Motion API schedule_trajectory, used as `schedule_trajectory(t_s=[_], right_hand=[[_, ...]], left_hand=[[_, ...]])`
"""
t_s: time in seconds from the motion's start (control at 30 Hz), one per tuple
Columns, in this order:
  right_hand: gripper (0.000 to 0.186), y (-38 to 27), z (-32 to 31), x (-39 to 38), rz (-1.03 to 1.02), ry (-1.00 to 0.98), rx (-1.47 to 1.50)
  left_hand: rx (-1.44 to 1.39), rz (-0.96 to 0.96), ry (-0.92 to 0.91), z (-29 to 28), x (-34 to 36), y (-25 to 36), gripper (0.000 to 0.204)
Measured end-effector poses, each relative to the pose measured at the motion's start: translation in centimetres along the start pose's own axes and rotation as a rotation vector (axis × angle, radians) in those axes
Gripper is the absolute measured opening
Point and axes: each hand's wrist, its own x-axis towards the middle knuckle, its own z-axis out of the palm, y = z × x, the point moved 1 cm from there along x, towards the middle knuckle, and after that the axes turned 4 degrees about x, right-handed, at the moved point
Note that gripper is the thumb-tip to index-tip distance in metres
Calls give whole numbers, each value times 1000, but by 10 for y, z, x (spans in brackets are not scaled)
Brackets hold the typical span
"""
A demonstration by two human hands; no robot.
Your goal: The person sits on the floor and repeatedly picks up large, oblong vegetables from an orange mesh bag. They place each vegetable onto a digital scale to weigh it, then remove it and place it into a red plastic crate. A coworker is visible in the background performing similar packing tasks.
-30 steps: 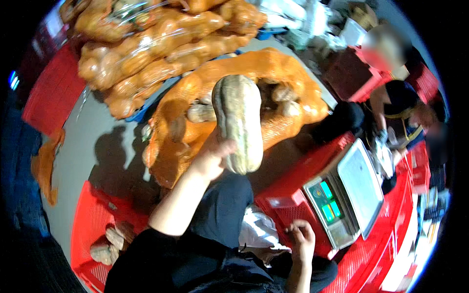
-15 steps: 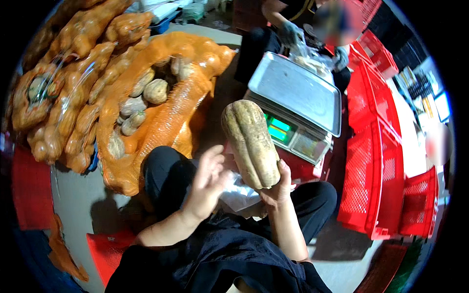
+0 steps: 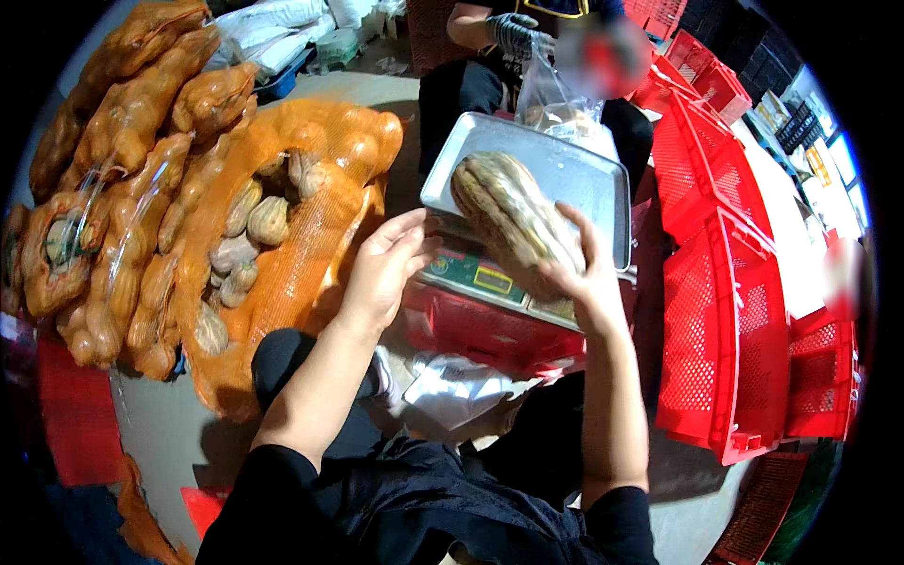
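A long, ribbed, tan-green pumpkin (image 3: 513, 207) is gripped at its near end by my right hand (image 3: 586, 273). It is tilted over the metal tray (image 3: 593, 193) of a weighing scale; whether it touches the tray I cannot tell. Below the tray shows the scale's green display panel (image 3: 480, 273). My left hand (image 3: 384, 268) is empty, its fingers apart, left of the scale and away from the pumpkin. To the left lies an orange mesh sack (image 3: 325, 221), torn open, with several pumpkins (image 3: 268, 221) inside.
More filled mesh sacks (image 3: 132, 122) are piled at the far left. Red plastic crates (image 3: 702, 348) line the right side. Opposite me, a co-worker's gloved hand (image 3: 518, 36) holds a clear plastic bag (image 3: 546, 89). White plastic sheeting (image 3: 457, 391) lies between my legs.
My right hand has carried the pumpkin forward from near my lap to over the scale tray. My left hand has moved forward too. The co-worker's bag has been raised.
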Motion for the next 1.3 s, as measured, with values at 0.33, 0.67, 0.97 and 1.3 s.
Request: schedule_trajectory(t_s=[0.33, 0.67, 0.97, 1.3], right_hand=[[73, 47, -77, 117, -49, -24, -234], [74, 39, -99, 76, -225, -49, -584], [40, 20, -140, -17, 2, 354, -363], [45, -11, -122, 22, 396, 193, -120]], left_hand=[[229, -166, -108, -9, -24, -37, 20], [215, -136, -11, -53, -36, -35, 21], [288, -177, 77, -99, -47, -13, 21], [468, 82, -83, -23, 93, 58, 31]])
